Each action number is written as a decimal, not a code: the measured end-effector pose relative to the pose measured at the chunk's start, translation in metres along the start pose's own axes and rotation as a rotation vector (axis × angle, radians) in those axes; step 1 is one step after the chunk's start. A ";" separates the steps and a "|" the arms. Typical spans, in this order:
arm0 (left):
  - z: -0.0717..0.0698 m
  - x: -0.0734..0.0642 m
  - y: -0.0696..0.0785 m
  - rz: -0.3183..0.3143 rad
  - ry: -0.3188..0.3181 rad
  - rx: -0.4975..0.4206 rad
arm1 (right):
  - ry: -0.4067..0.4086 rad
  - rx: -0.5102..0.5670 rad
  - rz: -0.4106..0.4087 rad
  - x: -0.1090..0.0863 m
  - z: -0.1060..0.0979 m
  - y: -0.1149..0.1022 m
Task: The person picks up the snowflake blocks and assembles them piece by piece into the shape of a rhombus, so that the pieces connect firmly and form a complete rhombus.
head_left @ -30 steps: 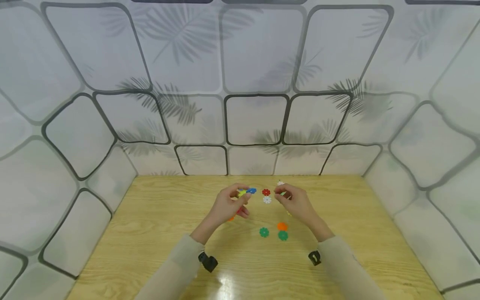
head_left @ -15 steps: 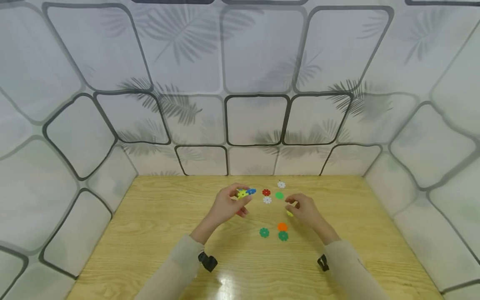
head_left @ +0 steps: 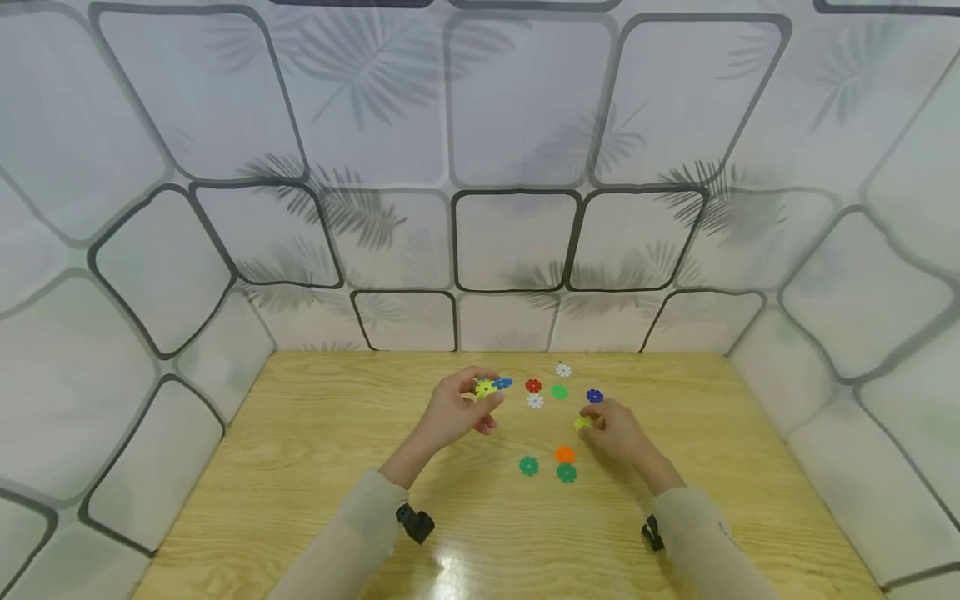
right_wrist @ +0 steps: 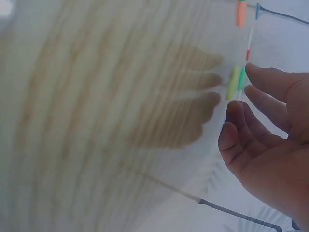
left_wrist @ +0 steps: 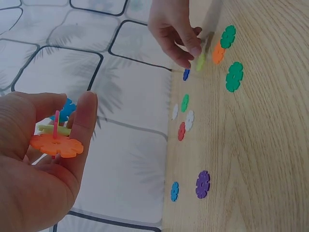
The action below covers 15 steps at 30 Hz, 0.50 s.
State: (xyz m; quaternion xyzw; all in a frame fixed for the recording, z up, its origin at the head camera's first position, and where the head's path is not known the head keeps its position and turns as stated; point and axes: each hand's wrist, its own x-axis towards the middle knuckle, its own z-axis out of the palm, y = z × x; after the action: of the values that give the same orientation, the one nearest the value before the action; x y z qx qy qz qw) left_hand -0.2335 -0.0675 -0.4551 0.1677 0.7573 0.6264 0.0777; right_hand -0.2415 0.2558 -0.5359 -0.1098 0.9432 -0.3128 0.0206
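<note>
My left hand (head_left: 456, 408) is raised over the table and holds several joined flower-shaped plastic discs (left_wrist: 57, 145): orange, pink, yellow and blue. Thumb and fingers curl about this cluster, partly covering it. To the right, my right hand (head_left: 617, 427) is low over the table, fingertips around a yellow flower disc (head_left: 582, 422). The right wrist view shows a gap between the yellow disc (right_wrist: 232, 83) and the upper fingertip; a lower fingertip is close to it, contact unclear. A dark blue disc (head_left: 595, 396) lies just beyond that hand.
Red (head_left: 533, 386), white (head_left: 535, 401) and light green (head_left: 559, 392) discs lie between the hands. Nearer are an orange disc (head_left: 565, 454) and two dark green discs (head_left: 528, 466). The left wrist view shows purple (left_wrist: 203, 184) and light blue (left_wrist: 175, 191) discs. Patterned fabric walls enclose the table.
My right hand has drawn back from the light green disc toward the yellow one, uncovering the green, white and dark blue discs. My left hand stays almost still with its cluster.
</note>
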 end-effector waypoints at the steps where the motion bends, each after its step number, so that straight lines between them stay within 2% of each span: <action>1: 0.000 0.000 0.000 0.001 0.000 0.003 | 0.000 -0.007 0.000 0.000 0.001 0.001; 15: -0.002 0.000 -0.002 0.004 -0.007 0.009 | 0.018 -0.054 -0.015 0.003 0.009 0.009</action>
State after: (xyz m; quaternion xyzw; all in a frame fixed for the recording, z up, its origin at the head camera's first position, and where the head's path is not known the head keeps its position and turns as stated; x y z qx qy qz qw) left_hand -0.2343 -0.0693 -0.4562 0.1717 0.7594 0.6226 0.0784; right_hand -0.2456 0.2571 -0.5483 -0.1145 0.9507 -0.2882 0.0066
